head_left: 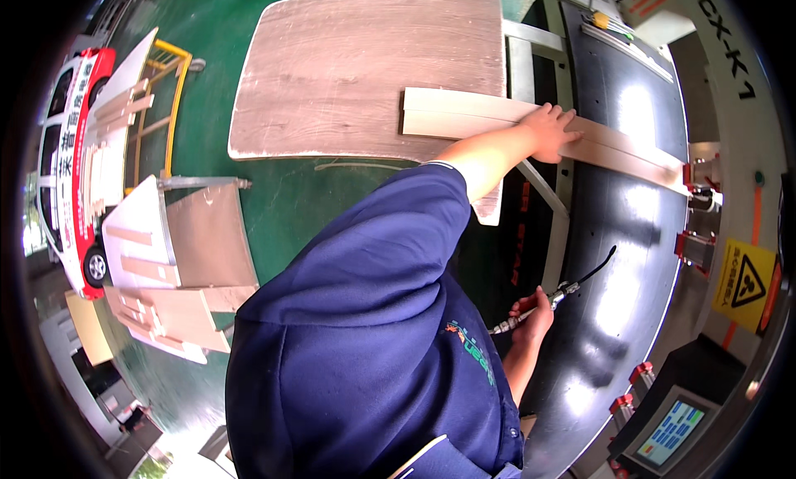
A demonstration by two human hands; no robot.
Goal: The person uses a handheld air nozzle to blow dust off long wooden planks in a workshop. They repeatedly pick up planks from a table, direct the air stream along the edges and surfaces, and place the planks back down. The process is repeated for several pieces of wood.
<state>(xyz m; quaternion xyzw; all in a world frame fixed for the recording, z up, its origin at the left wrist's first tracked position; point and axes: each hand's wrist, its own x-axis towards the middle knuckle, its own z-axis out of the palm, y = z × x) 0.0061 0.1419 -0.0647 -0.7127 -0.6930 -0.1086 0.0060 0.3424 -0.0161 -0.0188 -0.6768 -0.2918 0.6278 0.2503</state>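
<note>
My left hand [548,133] lies flat with spread fingers on a pair of long pale wooden strips [464,110]. They lie side by side, one end over a wood-grain tabletop [356,64], the other crossing the black machine bed [613,213] to red-topped clamps [703,174] at its far edge. Lower in view, my right hand [532,317] is closed around a silver air blow gun [560,295]. Its thin bent black nozzle [600,266] points over the black bed, and a hose fitting shows on the other side of my hand.
A control screen [672,429] and a yellow warning sign [745,286] are on the machine at right. A yellow-handled tool [604,20] lies at the bed's upper end. To the left stand a yellow-framed cart [176,106], stacked panels [207,238] and a red-and-white vehicle [75,172].
</note>
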